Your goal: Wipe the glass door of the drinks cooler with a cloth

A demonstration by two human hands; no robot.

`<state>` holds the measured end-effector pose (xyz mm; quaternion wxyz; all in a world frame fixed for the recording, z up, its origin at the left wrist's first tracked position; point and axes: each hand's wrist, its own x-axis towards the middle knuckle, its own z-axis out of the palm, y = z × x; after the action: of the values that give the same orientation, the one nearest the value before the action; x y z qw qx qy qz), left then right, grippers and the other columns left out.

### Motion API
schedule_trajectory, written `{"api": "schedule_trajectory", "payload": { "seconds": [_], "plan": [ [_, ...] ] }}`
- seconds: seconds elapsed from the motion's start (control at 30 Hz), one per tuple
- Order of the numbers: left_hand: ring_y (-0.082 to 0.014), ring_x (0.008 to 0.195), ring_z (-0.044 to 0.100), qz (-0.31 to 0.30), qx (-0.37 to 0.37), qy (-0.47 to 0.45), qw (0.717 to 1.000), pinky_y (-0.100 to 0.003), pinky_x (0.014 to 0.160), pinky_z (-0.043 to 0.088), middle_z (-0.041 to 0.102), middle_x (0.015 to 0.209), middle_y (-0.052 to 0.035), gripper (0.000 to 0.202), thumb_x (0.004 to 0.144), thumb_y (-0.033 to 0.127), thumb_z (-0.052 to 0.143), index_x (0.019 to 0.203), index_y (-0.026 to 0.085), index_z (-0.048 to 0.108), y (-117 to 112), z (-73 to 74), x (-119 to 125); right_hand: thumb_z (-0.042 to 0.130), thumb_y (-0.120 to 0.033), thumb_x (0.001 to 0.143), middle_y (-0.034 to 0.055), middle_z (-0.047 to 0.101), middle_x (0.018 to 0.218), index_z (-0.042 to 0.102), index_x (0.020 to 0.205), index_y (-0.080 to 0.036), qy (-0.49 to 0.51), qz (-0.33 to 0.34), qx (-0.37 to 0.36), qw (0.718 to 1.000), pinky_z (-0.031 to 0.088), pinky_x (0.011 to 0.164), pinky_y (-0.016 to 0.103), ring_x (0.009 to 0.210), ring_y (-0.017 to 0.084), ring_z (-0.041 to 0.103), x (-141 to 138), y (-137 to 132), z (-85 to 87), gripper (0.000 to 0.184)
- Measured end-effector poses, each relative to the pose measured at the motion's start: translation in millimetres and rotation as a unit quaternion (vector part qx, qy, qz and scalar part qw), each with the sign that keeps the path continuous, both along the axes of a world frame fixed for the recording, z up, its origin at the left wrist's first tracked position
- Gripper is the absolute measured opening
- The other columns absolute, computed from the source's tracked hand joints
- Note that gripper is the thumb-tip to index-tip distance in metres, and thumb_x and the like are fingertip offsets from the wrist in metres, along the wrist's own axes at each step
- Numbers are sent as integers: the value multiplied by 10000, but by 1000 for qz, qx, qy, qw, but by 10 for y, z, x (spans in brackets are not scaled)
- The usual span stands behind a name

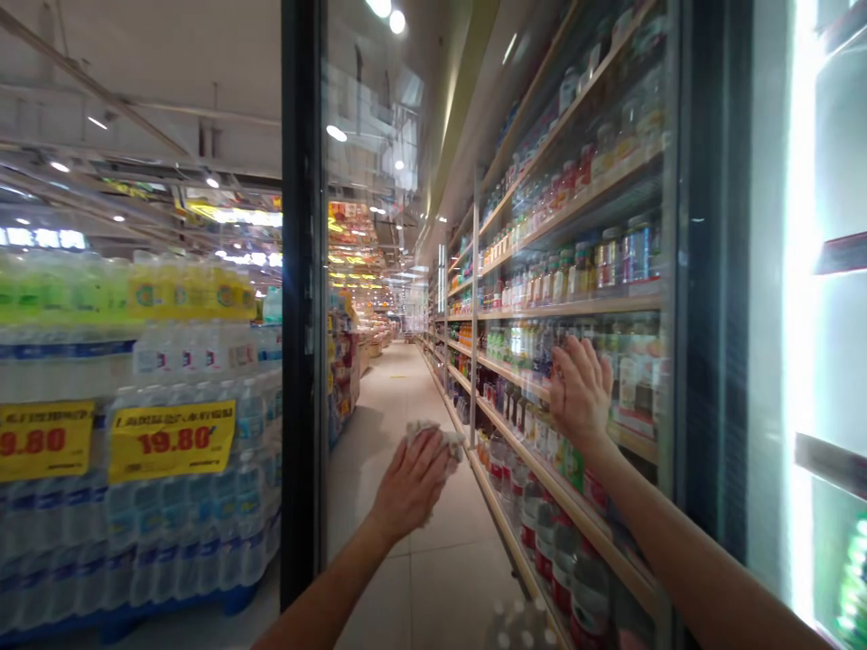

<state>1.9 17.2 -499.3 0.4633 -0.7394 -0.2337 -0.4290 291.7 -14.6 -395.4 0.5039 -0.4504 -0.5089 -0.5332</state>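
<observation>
Ahead of me stands a glass door with a dark frame. My left hand lies over a pale, crumpled cloth, pressing it against the lower middle of the pane. Most of the cloth is hidden under the palm and fingers. Higher up and to the right, my right hand rests on the glass with its fingers extended and no object in it. Shelves of bottles show in the pane behind my right hand; I cannot tell if they are reflected or seen through it.
At left, shrink-wrapped bottle packs are stacked on a blue base, with yellow price signs on them. A lit cooler interior lies at the far right. A pale tiled floor appears in the glass.
</observation>
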Motion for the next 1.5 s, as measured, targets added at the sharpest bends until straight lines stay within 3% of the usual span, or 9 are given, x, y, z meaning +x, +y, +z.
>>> {"api": "schedule_trajectory", "payload": {
  "seconds": [0.1,0.3,0.63,0.87,0.97,1.1,1.23,1.37,1.5],
  "plan": [
    [-191,1335,259,-7,6,-10,1000,-400,1110,170,529,1274,-67,382,853,293,446,1228,224,477,16,110,4,412,-229,828,97,459,1349,466,1257,-217,-5,1,0,1000,224,1066,431,1302,221,343,8,-3,-1,433],
    [-280,1362,154,31,40,-223,974,-509,1050,253,324,1401,-210,515,840,231,468,1323,111,337,149,694,-273,427,-226,820,105,473,1335,503,1216,-194,0,-4,5,1000,216,1072,419,1297,218,348,2,2,7,404],
    [-192,1341,240,-35,31,61,997,-382,1109,181,438,1364,-53,399,866,277,418,1251,188,464,-47,596,471,409,-241,834,103,482,1328,502,1218,-197,-5,-13,3,1000,228,1067,421,1295,219,356,13,1,3,398],
    [-242,1358,185,-5,32,-230,973,-461,1085,210,360,1401,-142,454,871,272,408,1306,143,389,161,1153,129,414,-239,839,103,491,1319,510,1206,-193,-2,-10,5,1000,227,1070,421,1291,214,363,3,3,7,382],
    [-257,1365,144,-13,20,-237,971,-482,1081,219,332,1413,-158,479,870,275,408,1322,124,357,148,1082,165,424,-238,834,103,487,1323,522,1194,-187,2,-8,5,1000,224,1072,423,1292,218,361,18,15,-1,377],
    [-237,1366,147,-57,-23,-69,996,-457,1075,258,357,1407,-129,473,881,303,388,1322,133,358,-28,845,567,428,-233,831,107,475,1333,509,1211,-191,10,10,-2,1000,236,1062,452,1297,235,350,-7,-6,2,390],
    [-222,1357,190,-115,-65,-39,991,-463,1068,284,384,1392,-117,458,892,253,353,1335,140,332,-152,878,893,404,-224,842,128,387,1394,420,1291,-210,-7,95,21,995,232,1049,517,1306,262,330,-289,-111,22,450],
    [-188,1347,222,-192,-55,-87,976,-383,1047,336,263,1449,-140,475,888,171,322,1360,155,267,-139,981,750,348,-157,846,122,430,1357,311,1356,-203,-85,242,-9,966,337,1023,431,1261,203,400,-732,-146,-65,514],
    [-229,1353,204,-121,-5,-139,983,-456,1073,255,283,1440,-139,482,876,237,425,1342,189,312,-52,914,337,378,-202,860,115,489,1304,398,1303,-195,-129,177,-86,972,266,1053,475,1302,229,332,-1063,-37,-258,444]
  ]
}}
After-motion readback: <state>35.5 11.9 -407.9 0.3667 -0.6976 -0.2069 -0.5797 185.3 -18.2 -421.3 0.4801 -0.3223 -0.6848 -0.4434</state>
